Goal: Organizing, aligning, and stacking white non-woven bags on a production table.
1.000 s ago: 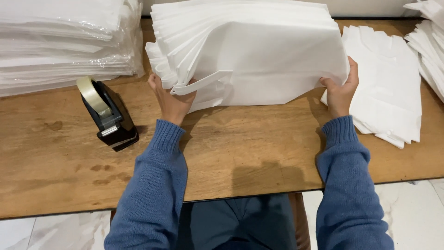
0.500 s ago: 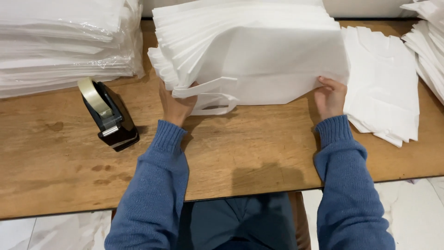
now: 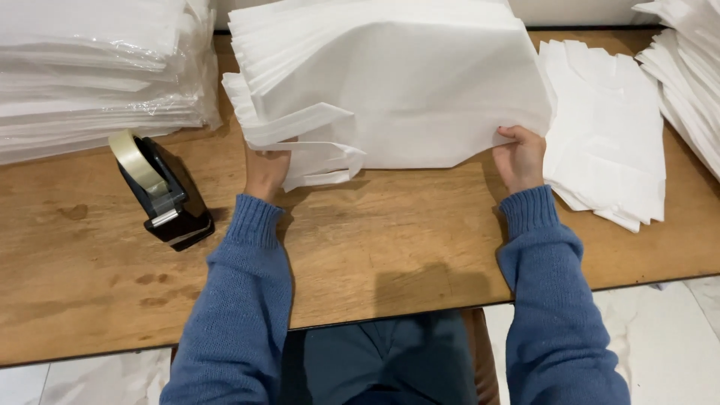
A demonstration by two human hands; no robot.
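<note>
Both hands, left (image 3: 264, 171) and right (image 3: 520, 156), grip the bag stack's (image 3: 397, 82) near edge, apparently squaring it; next needs even pressure.

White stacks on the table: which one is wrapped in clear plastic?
The far-left stack, behind the tape dispenser. Its glossy film sets it apart; the middle stack in both hands and the two right stacks are bare.

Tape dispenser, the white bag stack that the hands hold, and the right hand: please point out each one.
tape dispenser (image 3: 169, 201), head view, on its black body.
white bag stack (image 3: 405, 82), head view, on the top bag's flat face.
right hand (image 3: 520, 156), head view, on the back of the hand.
</note>
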